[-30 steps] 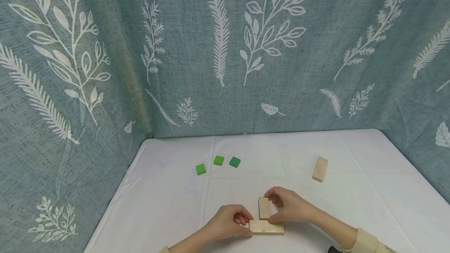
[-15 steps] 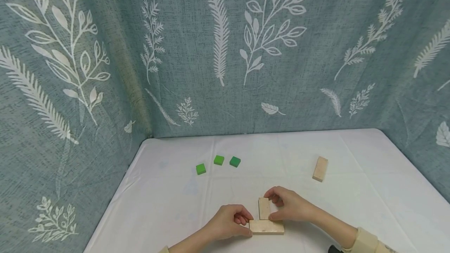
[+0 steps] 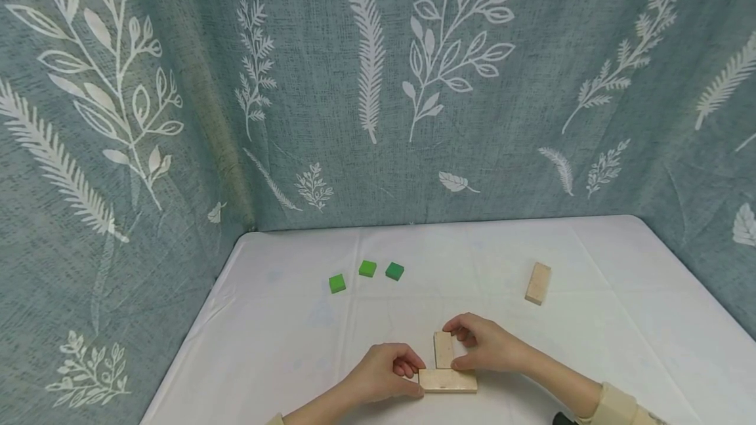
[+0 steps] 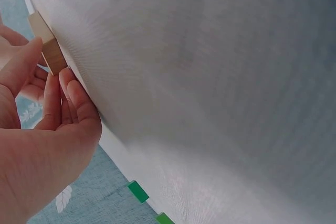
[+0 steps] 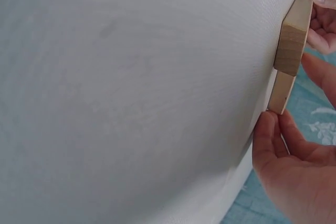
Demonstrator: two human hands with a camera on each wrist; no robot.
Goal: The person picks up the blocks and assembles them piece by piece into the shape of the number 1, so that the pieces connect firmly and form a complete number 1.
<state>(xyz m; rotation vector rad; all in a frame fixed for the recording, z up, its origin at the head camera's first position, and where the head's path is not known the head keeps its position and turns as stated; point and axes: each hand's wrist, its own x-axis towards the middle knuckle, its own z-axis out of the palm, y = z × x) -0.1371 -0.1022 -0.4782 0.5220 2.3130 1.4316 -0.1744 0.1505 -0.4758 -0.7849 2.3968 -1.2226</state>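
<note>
Two pale wooden blocks lie flat on the table in the head view, forming an upside-down T. The front block (image 3: 447, 382) runs left to right, and the back block (image 3: 443, 349) points away from its far edge. My left hand (image 3: 390, 372) pinches the left end of the front block between thumb and fingers. Around the right side of the back block, my right hand (image 3: 487, 345) has its fingertips at the far end and its thumb close to where the blocks meet. The right wrist view shows the front block (image 5: 292, 43) with the back block (image 5: 281, 93) beyond it.
Another wooden block (image 3: 537, 284) lies at the back right. Toward the back left are two light green pieces (image 3: 337, 283) (image 3: 367, 269) and a darker green piece (image 3: 394, 271). A leaf-patterned curtain (image 3: 390, 169) borders the white-covered table (image 3: 283, 320).
My right thumb has drawn back slightly from the front block's top toward the back block's side. The left hand and all the blocks hold their places.
</note>
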